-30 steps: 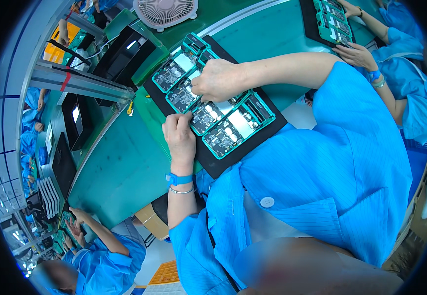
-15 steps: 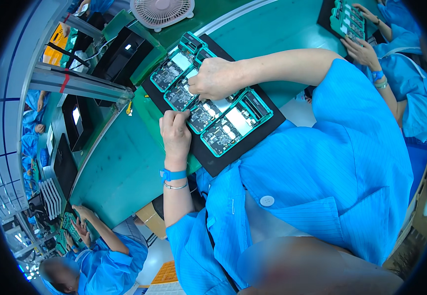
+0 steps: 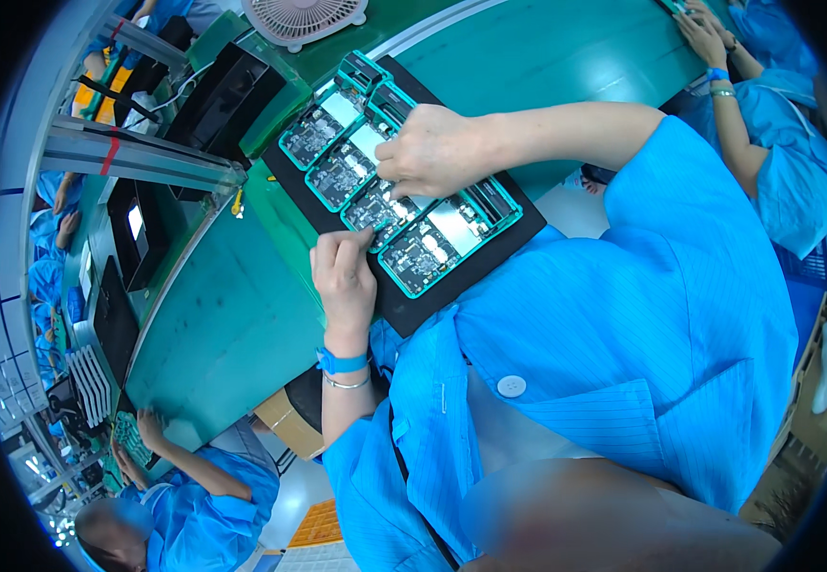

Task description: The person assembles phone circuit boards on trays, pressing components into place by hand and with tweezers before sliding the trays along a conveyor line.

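Observation:
Several circuit boards in teal frames (image 3: 425, 259) lie side by side on a black mat (image 3: 404, 311). My right hand (image 3: 440, 151) is over the third frame from the left, thumb and fingers pinched together above the board. Whatever is between those fingertips is hidden. At the near-left end of that same frame is my left hand (image 3: 343, 276), its fingers bent and pressed together with the tips at the frame's corner. I cannot make out what they hold. My right hand partly covers the board below it.
The mat rests on a curved green table (image 3: 232, 319). Beyond it stand a pale fan (image 3: 305, 13), a black open box (image 3: 221, 103) and a metal post (image 3: 146, 145). Co-workers in blue sit at right (image 3: 766, 143) and lower left (image 3: 208, 505).
The whole view has shifted a little. Relative to the boards, my left hand has moved nearer to me and my right hand slightly rightward. The right co-worker's tray is now mostly out of view.

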`<state>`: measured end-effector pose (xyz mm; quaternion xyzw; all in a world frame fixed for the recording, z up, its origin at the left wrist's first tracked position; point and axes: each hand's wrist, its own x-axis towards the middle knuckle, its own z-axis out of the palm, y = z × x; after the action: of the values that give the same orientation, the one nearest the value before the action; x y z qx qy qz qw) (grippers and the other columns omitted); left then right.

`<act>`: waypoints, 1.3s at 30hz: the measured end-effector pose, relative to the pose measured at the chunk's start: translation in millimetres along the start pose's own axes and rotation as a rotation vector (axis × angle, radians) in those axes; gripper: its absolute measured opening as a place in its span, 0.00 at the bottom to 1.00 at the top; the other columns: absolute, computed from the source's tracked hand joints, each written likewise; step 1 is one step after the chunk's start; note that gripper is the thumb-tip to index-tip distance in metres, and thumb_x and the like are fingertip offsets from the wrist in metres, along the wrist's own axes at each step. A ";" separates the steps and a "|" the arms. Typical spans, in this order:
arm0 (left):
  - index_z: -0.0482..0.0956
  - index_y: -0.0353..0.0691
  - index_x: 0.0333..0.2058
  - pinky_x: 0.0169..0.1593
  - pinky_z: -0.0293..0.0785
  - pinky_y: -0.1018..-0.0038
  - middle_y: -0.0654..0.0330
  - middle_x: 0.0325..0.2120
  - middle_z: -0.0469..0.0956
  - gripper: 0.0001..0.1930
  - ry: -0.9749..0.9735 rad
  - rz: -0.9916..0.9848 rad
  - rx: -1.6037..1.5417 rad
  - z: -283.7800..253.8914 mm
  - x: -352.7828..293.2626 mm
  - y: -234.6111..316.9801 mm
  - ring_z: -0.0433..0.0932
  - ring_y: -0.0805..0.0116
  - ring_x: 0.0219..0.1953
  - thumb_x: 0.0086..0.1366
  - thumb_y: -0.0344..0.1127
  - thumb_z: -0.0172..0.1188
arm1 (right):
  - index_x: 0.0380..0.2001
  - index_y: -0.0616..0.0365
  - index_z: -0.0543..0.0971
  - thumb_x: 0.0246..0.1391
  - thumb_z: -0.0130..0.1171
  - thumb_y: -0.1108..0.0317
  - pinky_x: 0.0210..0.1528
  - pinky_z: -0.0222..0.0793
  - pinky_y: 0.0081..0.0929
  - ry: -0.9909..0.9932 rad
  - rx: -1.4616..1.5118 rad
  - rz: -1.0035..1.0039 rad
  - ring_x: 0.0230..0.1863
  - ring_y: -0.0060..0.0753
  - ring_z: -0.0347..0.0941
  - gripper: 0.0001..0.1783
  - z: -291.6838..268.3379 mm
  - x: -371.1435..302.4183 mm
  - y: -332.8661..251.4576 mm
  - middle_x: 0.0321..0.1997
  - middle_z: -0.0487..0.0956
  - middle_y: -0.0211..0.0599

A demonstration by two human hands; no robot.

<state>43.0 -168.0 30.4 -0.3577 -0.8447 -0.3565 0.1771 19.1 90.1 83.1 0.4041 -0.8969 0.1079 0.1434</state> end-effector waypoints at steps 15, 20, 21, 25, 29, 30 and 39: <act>0.85 0.41 0.37 0.39 0.70 0.66 0.60 0.32 0.77 0.13 -0.029 -0.047 -0.001 1.6 -25.2 22.4 0.75 0.60 0.36 0.54 0.17 0.64 | 0.23 0.55 0.79 0.48 0.70 0.57 0.21 0.70 0.38 -0.038 0.009 0.031 0.21 0.40 0.76 0.14 0.9 -20.2 -29.6 0.26 0.74 0.32; 0.85 0.41 0.38 0.40 0.70 0.66 0.61 0.33 0.77 0.14 -0.039 -0.036 0.025 1.9 -26.0 22.8 0.75 0.60 0.36 0.54 0.17 0.63 | 0.22 0.55 0.78 0.48 0.69 0.57 0.21 0.71 0.37 -0.049 0.008 0.005 0.21 0.39 0.77 0.14 3.5 -19.3 -28.8 0.25 0.74 0.33; 0.85 0.41 0.38 0.40 0.70 0.66 0.61 0.33 0.77 0.14 -0.042 -0.033 0.034 2.0 -26.3 22.9 0.75 0.61 0.36 0.53 0.17 0.63 | 0.22 0.55 0.78 0.48 0.69 0.57 0.21 0.71 0.37 -0.049 0.008 0.004 0.21 0.39 0.77 0.14 3.2 -18.9 -28.8 0.25 0.74 0.33; 0.85 0.41 0.38 0.41 0.70 0.66 0.61 0.32 0.77 0.14 -0.052 -0.033 0.046 -0.2 -26.7 25.9 0.75 0.61 0.36 0.53 0.17 0.64 | 0.22 0.56 0.78 0.48 0.69 0.56 0.21 0.72 0.37 -0.093 -0.020 -0.004 0.22 0.37 0.78 0.15 0.9 -17.9 -30.9 0.25 0.74 0.33; 0.85 0.41 0.38 0.41 0.70 0.66 0.61 0.33 0.77 0.14 -0.049 -0.036 0.054 -0.5 -28.5 26.4 0.75 0.61 0.37 0.53 0.17 0.64 | 0.23 0.56 0.78 0.49 0.69 0.56 0.22 0.72 0.36 -0.102 -0.009 0.000 0.23 0.37 0.78 0.16 1.9 -16.8 -31.9 0.25 0.75 0.33; 0.85 0.41 0.38 0.41 0.70 0.66 0.61 0.33 0.77 0.14 -0.049 -0.039 0.058 -0.3 -29.5 26.5 0.76 0.61 0.37 0.53 0.17 0.64 | 0.23 0.56 0.78 0.49 0.69 0.56 0.22 0.72 0.36 -0.103 -0.010 0.000 0.23 0.37 0.78 0.16 2.5 -17.0 -32.1 0.25 0.75 0.33; 0.85 0.41 0.38 0.43 0.71 0.66 0.61 0.34 0.78 0.14 -0.038 -0.040 0.072 0.2 -30.3 28.1 0.76 0.61 0.38 0.54 0.18 0.64 | 0.25 0.58 0.78 0.51 0.68 0.57 0.19 0.71 0.34 -0.096 -0.032 -0.036 0.23 0.35 0.79 0.15 3.2 -16.7 -31.1 0.27 0.75 0.36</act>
<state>84.1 -168.6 26.9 -0.3411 -0.8671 -0.3226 0.1666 52.6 80.5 76.8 0.4225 -0.8970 0.0715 0.1082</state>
